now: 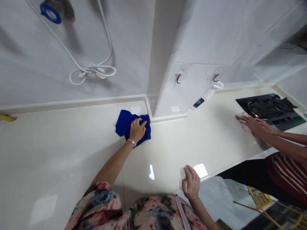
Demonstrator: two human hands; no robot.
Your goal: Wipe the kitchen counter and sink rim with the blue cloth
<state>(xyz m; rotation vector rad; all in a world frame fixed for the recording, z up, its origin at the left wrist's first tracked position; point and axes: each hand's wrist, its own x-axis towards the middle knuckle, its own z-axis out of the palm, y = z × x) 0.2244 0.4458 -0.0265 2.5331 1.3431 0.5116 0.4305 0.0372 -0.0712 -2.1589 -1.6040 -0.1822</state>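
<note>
My left hand (138, 130), with a bracelet at the wrist, presses a blue cloth (124, 123) onto the white countertop (96, 137). The fingers are bent on the cloth and point toward the inner corner where the wall meets a jutting pillar. The cloth lies spread and crumpled against the low upstand. My right hand (191, 182) rests on the counter near its front edge, holding nothing, its fingers loosely stretched and the thumb apart.
A white spray bottle (207, 95) stands by the pillar (182, 89), below two wall hooks. At right, a person's hands (256, 124) press a pale cloth (243, 120) beside a black gas hob (271, 110). A knotted white cord (92, 71) hangs at left; a yellow object (7, 118) lies far left.
</note>
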